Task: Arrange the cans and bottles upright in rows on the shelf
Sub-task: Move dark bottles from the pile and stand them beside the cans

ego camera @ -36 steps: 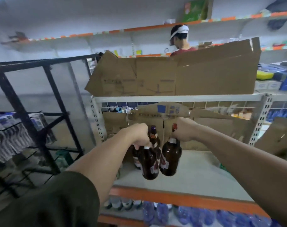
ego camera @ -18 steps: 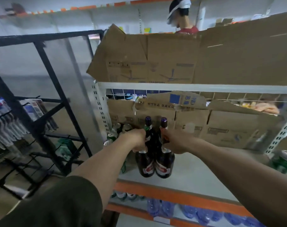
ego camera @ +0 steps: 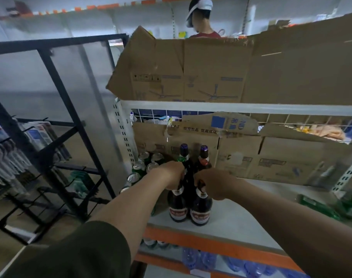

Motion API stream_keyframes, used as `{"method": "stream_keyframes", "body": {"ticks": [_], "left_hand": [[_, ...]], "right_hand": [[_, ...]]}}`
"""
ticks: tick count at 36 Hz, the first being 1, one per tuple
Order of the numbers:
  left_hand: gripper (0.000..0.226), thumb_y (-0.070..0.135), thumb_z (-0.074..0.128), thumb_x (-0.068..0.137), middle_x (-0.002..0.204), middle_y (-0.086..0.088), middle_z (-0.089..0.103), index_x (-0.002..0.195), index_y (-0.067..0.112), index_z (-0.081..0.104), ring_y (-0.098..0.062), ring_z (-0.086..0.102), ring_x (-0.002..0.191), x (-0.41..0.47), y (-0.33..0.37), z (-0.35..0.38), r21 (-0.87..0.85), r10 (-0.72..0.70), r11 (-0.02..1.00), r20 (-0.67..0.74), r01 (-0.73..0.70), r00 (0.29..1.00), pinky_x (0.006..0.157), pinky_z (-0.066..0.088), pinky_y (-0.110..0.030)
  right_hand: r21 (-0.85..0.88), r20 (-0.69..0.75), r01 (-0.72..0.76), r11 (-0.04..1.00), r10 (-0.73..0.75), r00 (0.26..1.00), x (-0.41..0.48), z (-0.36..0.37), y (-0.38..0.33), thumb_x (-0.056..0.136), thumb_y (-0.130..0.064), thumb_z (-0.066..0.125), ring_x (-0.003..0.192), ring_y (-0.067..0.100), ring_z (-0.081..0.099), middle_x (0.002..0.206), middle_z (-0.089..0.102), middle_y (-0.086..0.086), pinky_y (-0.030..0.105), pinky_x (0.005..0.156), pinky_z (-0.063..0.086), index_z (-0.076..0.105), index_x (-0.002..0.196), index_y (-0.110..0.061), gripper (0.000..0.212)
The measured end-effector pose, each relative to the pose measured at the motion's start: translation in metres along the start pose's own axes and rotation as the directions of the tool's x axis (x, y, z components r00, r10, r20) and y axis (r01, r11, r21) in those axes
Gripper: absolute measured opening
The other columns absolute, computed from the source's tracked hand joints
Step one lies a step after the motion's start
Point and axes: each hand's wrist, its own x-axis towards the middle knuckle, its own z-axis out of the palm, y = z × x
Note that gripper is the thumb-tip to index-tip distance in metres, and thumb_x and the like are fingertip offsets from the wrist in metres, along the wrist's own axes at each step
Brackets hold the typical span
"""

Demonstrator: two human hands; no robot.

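Two dark brown bottles with red and white labels stand side by side near the front of the white shelf (ego camera: 241, 221). My left hand (ego camera: 170, 174) is closed round the neck of the left bottle (ego camera: 177, 209). The neck of the right bottle (ego camera: 200, 212) is gripped by my right hand (ego camera: 215, 183). Behind them two more upright bottles (ego camera: 203, 155) with purple caps stand against the cardboard. Several green cans (ego camera: 149, 163) stand in rows at the shelf's left end.
Flattened cardboard boxes (ego camera: 271, 161) line the back of the shelf. More green cans (ego camera: 351, 203) lie at the right end. Water bottles (ego camera: 207, 259) fill the lower shelf under the orange rail. A black rack (ego camera: 56, 137) stands left. A person (ego camera: 201, 19) is behind the shelving.
Both hands have carried the two bottles forward and down from the air onto the shelf, in front of the purple-capped bottles. The camera has moved closer.
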Motion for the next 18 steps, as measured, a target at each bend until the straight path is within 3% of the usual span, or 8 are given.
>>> {"method": "stream_keyframes", "body": {"ticks": [4,8,13,18], "left_hand": [[0.006,-0.001,0.06,0.092,0.087,-0.011,0.057,0.093,0.005,0.061,-0.022,0.05,0.068,-0.001,-0.006,0.003,-0.042,-0.03,0.999,-0.028,0.029,0.999,0.054,0.036,-0.031],[0.026,-0.002,0.056,0.094,0.072,-0.008,0.044,0.075,0.011,0.045,-0.022,0.038,0.059,-0.003,-0.003,0.009,-0.042,-0.045,0.998,-0.047,0.043,0.998,0.051,0.029,-0.033],[0.031,-0.001,0.057,0.095,0.071,-0.007,0.04,0.073,0.013,0.04,-0.021,0.034,0.057,-0.001,-0.005,0.011,-0.047,-0.043,0.998,-0.025,0.042,0.999,0.051,0.028,-0.032],[0.032,-0.001,0.05,0.098,0.07,-0.006,0.039,0.072,0.014,0.04,-0.02,0.032,0.056,0.0,-0.006,0.015,-0.051,-0.014,0.999,-0.038,0.012,0.999,0.052,0.028,-0.031]], "right_hand": [[0.0,-0.043,-0.001,1.0,0.001,0.999,0.004,0.011,-0.006,0.092,-0.005,0.053,0.099,0.026,0.061,0.12,0.062,0.009,0.031,0.076,0.052,0.058,0.126,-0.019,0.036],[-0.016,-0.084,-0.026,1.0,0.024,0.996,0.004,0.016,-0.013,0.092,-0.006,0.053,0.103,0.03,0.062,0.118,0.064,0.011,0.032,0.078,0.051,0.06,0.124,-0.014,0.033],[-0.033,-0.084,-0.027,0.999,0.024,0.996,0.002,0.02,-0.014,0.096,-0.009,0.054,0.101,0.029,0.061,0.117,0.063,0.011,0.03,0.072,0.044,0.058,0.121,-0.013,0.026],[-0.01,-0.108,-0.023,1.0,0.022,0.994,0.001,0.024,-0.013,0.098,-0.008,0.05,0.086,0.023,0.055,0.111,0.062,0.012,0.027,0.066,0.038,0.056,0.116,-0.011,0.019]]}}
